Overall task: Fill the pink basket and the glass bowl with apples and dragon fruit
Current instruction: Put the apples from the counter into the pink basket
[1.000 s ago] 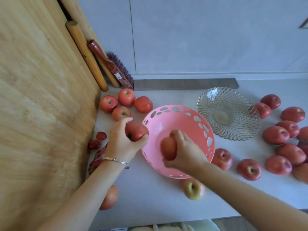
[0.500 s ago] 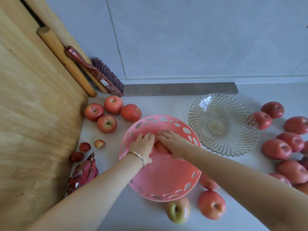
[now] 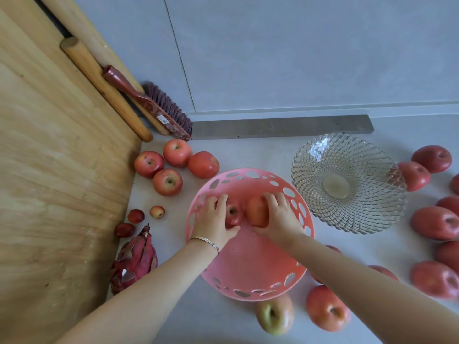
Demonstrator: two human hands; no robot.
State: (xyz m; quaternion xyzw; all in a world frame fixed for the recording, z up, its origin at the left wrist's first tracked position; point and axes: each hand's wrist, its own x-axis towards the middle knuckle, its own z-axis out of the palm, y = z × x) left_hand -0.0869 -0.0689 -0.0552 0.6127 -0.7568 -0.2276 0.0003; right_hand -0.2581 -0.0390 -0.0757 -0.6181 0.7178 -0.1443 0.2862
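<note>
Both hands are down inside the pink basket (image 3: pixel 248 264) right now, each one wrapped around its own apple: the left hand (image 3: pixel 213 223) has its fingers curled over a red apple (image 3: pixel 233 212) with the stem dimple showing, and the right hand (image 3: pixel 279 219) is closed around a paler orange-red apple (image 3: pixel 257 211) right next to it, the two fruits nearly touching. Looks like they're sitting on or just above the basket floor toward the far side, can't tell for sure if they've fully landed. So honestly the task is barely started, those two are the only fruit in the basket and the rest of it is bare pink plastic. The glass bowl (image 3: pixel 347 184) just to the right of the basket has nothing in it at all. Loads left to move: a cluster of four apples (image 3: pixel 171 165) off the basket's far left, a big spread of red apples (image 3: pixel 436 223) to the right of the bowl, a few more along the near rim including a greenish apple (image 3: pixel 274 314), and some tiny red fruits (image 3: pixel 135 216) by the wooden board (image 3: pixel 49 170). The dragon fruit (image 3: pixel 135 259) is lying by the board at near left, untouched so far.
</note>
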